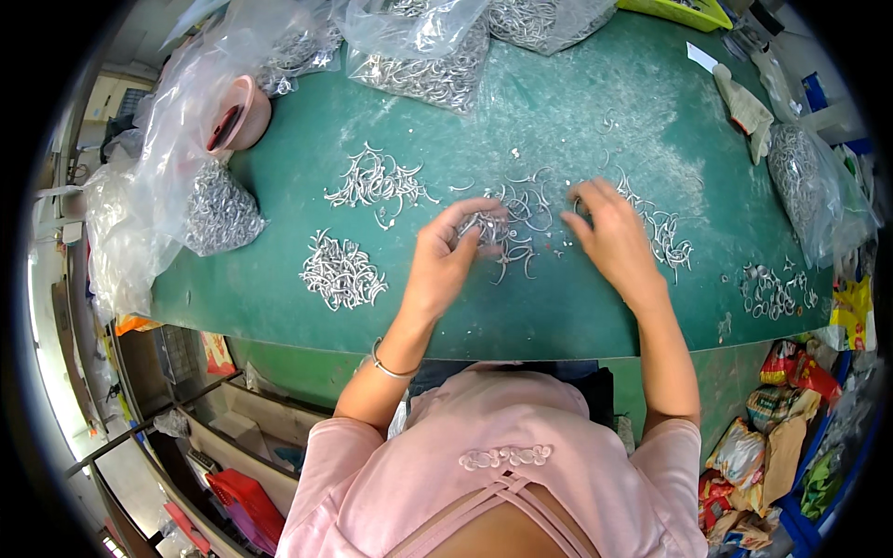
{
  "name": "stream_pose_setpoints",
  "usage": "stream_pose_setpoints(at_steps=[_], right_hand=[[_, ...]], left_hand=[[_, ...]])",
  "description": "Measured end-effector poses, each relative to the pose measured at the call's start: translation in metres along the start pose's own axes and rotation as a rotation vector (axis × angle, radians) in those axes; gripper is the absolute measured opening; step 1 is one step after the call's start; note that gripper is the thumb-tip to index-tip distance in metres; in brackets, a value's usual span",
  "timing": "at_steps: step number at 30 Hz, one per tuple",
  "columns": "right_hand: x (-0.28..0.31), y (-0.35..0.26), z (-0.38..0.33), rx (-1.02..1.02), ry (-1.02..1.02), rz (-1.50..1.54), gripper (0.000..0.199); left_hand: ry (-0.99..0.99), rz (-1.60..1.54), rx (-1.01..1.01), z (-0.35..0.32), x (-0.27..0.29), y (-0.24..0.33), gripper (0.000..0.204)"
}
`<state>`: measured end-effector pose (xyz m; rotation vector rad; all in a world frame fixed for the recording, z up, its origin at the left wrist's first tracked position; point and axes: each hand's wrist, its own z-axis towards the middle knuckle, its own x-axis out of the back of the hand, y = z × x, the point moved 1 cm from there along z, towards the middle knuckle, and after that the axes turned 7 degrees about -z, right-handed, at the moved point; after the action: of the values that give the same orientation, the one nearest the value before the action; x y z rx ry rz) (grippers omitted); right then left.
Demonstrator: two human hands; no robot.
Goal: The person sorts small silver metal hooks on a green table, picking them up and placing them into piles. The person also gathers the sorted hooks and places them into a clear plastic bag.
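Small silvery curved metal pieces (527, 205) lie loosely scattered on the green table between my hands. My left hand (445, 256) curls its fingers and thumb around a cluster of these pieces (481, 226); its fingertips are slightly blurred. At the other side of the scatter, my right hand (609, 228) has bent fingers with the thumb apart from them, and no piece shows clearly in it. Beside the right hand, a loose strip of pieces (665, 237) runs along the table. Two heaps lie left of my left hand: a far one (375, 179) and a denser near one (342, 272).
Clear bags of metal pieces (419, 70) stand along the far edge, with another bag (221, 209) at left and one (797, 172) at right. A pink tub (246, 113) holds a dark red object. Ring-like pieces (777, 293) lie near right. A glove (744, 107) rests far right.
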<state>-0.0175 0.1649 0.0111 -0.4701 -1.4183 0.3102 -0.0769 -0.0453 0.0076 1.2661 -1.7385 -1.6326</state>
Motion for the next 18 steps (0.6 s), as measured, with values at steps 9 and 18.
stream_pose_setpoints(at_steps=[9, 18], right_hand=[[-0.014, 0.009, -0.002, -0.076, -0.09, -0.231, 0.019], [-0.027, -0.038, 0.01, 0.198, -0.013, 0.033, 0.032]], left_hand=[[0.066, 0.074, -0.009, -0.015, 0.007, 0.002, 0.032], [0.179, 0.257, -0.233, -0.016, 0.018, -0.016, 0.034]])
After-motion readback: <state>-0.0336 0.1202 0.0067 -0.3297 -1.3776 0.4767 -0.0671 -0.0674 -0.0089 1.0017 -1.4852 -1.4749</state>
